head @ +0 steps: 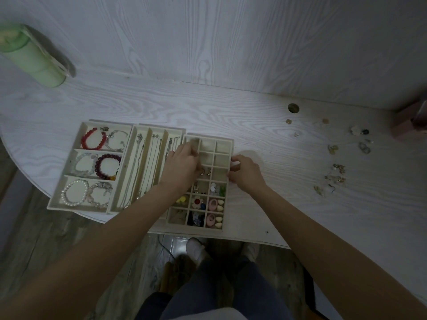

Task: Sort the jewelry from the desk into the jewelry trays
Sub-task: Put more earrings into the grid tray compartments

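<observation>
A pale wood-grain worktop [231, 105] spreads out below me, its rounded edge curving toward my legs. At the far left stands a green cylindrical container [30, 56]. Three cream jewelry trays sit side by side near the front edge. The left one, the bracelet tray [69, 181], has three sections holding beaded bracelets in red, dark maroon, clear and pearl white. The middle one, the necklace tray [147, 144], has long narrow channels with thin chains lying in them. The right one, the grid tray [223, 146], is divided into small squares; its nearer squares hold earrings and small charms, while its far squares show bare lining.

Both my forearms reach forward from the bottom corners. My left hand [182, 167] lies over the left side of the grid tray, covering several squares, its fingers [193, 147] bent down into a far square; I cannot tell whether they hold anything. My right hand [246, 173] rests at the tray's right rim, its fingers curled around the rim.

Well off to the right, loose jewelry [337, 172] lies scattered on the worktop, unsorted. A small round hole [293, 108] pierces the worktop behind it.
</observation>
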Motion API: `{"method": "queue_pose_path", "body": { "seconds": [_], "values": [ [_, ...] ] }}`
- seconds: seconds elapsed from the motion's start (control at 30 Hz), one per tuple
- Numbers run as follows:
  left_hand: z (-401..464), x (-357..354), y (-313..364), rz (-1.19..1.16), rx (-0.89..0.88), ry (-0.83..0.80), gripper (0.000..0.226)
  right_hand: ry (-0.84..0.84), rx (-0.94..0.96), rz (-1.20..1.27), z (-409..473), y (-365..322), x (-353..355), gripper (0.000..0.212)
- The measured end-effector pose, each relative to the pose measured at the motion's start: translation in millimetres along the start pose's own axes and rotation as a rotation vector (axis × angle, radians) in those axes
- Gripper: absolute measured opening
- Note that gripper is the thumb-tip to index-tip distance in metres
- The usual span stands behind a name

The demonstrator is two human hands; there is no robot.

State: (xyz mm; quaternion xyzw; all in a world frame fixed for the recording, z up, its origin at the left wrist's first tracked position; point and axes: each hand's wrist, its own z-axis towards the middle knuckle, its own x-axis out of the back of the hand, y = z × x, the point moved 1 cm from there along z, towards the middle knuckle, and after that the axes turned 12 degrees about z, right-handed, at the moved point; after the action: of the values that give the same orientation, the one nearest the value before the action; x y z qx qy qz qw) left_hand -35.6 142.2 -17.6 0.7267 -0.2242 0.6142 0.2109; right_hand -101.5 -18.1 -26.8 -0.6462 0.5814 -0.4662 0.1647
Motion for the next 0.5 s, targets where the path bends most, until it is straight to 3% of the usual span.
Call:
{"method": "queue_pose_path", "body": {
  "seconds": [0.5],
  "values": [
    [4.3, -4.0, 7.9, 0.049, -0.001, -0.059, 0.026, 0.003, 0.004, -0.028, 1.2, 0.6, -0.4, 0.044]
  ]
}}
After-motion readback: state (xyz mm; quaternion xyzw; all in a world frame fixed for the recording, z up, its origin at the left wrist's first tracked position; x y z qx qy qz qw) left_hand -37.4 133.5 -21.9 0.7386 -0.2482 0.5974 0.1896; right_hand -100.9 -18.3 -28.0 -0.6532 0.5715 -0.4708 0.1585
